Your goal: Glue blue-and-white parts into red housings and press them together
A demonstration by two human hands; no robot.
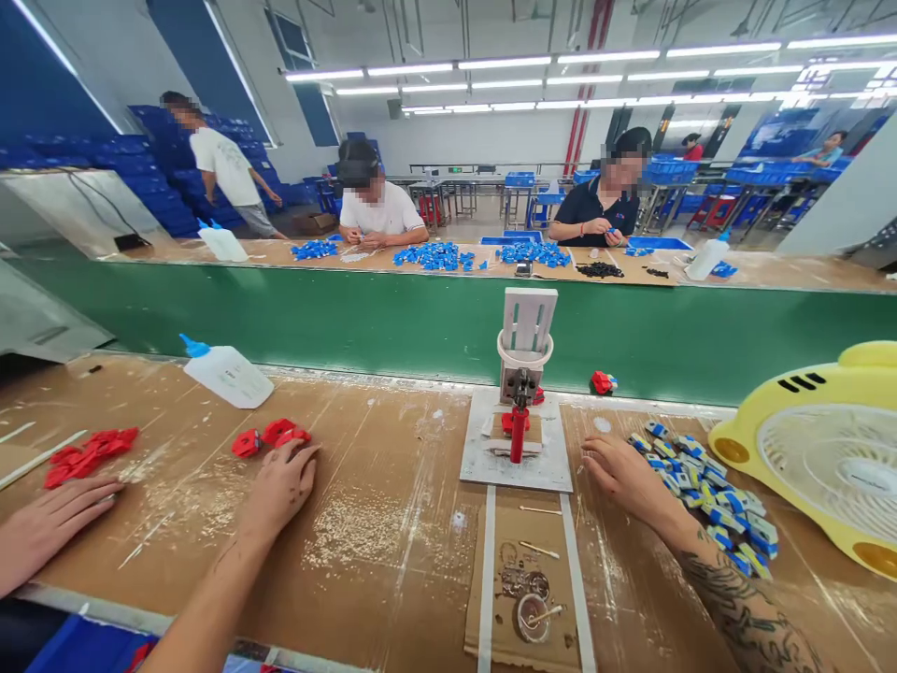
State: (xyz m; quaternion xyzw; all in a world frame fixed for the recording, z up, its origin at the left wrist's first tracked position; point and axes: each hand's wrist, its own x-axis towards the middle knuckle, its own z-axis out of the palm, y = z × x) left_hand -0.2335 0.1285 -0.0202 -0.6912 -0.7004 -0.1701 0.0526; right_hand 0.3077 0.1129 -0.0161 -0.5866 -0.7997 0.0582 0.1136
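Note:
My left hand (281, 479) rests on the brown tabletop beside a few red parts (247, 443), its fingers loosely spread and touching or just short of the nearest one. My right hand (625, 475) lies on the table with relaxed fingers and nothing visible in them, left of a pile of blue, grey and yellow parts (721, 505). Between my hands stands a clamp fixture with a red handle (519, 436) on a pale base plate (483, 463); a red part is partly visible behind the handle.
Another person's hand (60, 523) lies near red parts (91, 454) at left. A white bottle (230, 376) leans behind my left hand. Cotton swabs and a small dish (533, 619) sit at front centre. A yellow fan (827, 458) stands right. Two people sit beyond the green divider (350, 322).

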